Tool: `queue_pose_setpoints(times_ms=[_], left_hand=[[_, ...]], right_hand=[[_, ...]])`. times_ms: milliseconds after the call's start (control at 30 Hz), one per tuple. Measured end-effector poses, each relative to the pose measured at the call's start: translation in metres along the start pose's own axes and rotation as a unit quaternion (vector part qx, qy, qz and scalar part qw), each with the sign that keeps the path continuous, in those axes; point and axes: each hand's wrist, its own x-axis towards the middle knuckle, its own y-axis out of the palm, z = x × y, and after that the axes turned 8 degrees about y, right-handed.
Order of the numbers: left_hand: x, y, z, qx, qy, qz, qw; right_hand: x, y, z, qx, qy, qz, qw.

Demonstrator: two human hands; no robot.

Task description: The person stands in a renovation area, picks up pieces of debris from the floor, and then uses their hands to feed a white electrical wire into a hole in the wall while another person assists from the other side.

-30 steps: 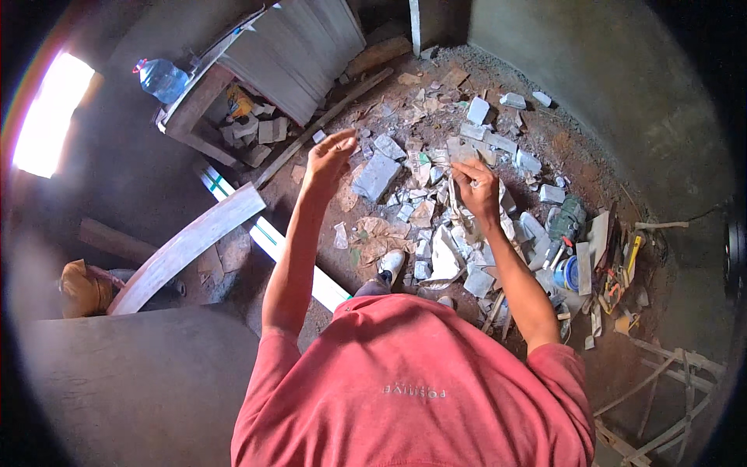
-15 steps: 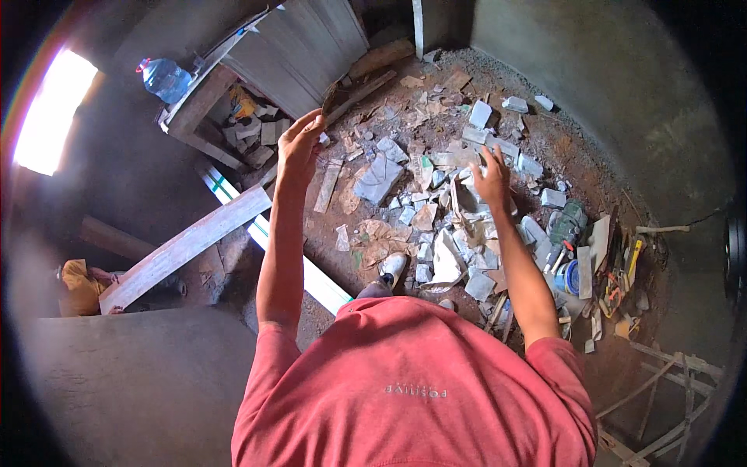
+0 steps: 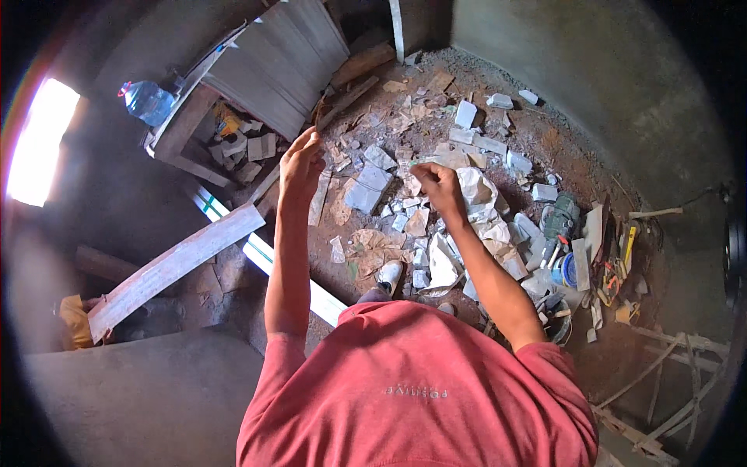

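My left hand (image 3: 302, 162), raised over the littered floor, pinches a thin brown strip (image 3: 317, 113) that sticks up from its fingertips. To the right of it and slightly lower is my right hand (image 3: 437, 184), its fingers curled in a pinch; whatever they hold, if anything, is too small to make out. Both forearms come from a red shirt (image 3: 412, 412). Behind and below the hands lie broken pale blocks (image 3: 366, 189), crumpled sacks and scraps (image 3: 440, 265).
A metal-sheeted bench (image 3: 272, 66) bears a water jug (image 3: 148, 103). Long planks (image 3: 171, 272) and a white strip (image 3: 292, 284) cross the left, beside a person in yellow (image 3: 74, 323). Tools and a blue bucket (image 3: 569, 270) lie right, above a wooden frame (image 3: 669, 389). Concrete wall (image 3: 576, 93) curves behind.
My right hand has moved left, toward my left hand; its fingers spread half a second ago and are now curled into a pinch. My left hand has shifted slightly, still raised with the strip.
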Motion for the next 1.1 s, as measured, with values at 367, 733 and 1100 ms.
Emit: queue_pose_setpoints(times_ms=[367, 733, 1100], left_hand=[[0.088, -0.023, 0.082, -0.174, -0.141, 0.07, 0.972], [0.01, 0.03, 0.196, 0.572, 0.074, 0.329, 0.748], [-0.007, 0.018, 0.13, 0.275, 0.193, 0.273, 0.902]], right_hand=[[-0.011, -0.048, 0.01, 0.373, 0.105, -0.19, 0.902], [-0.036, -0.038, -0.001, 0.225, 0.085, -0.301, 0.923], [0.03, 0.016, -0.019, 0.123, 0.007, -0.263, 0.957]])
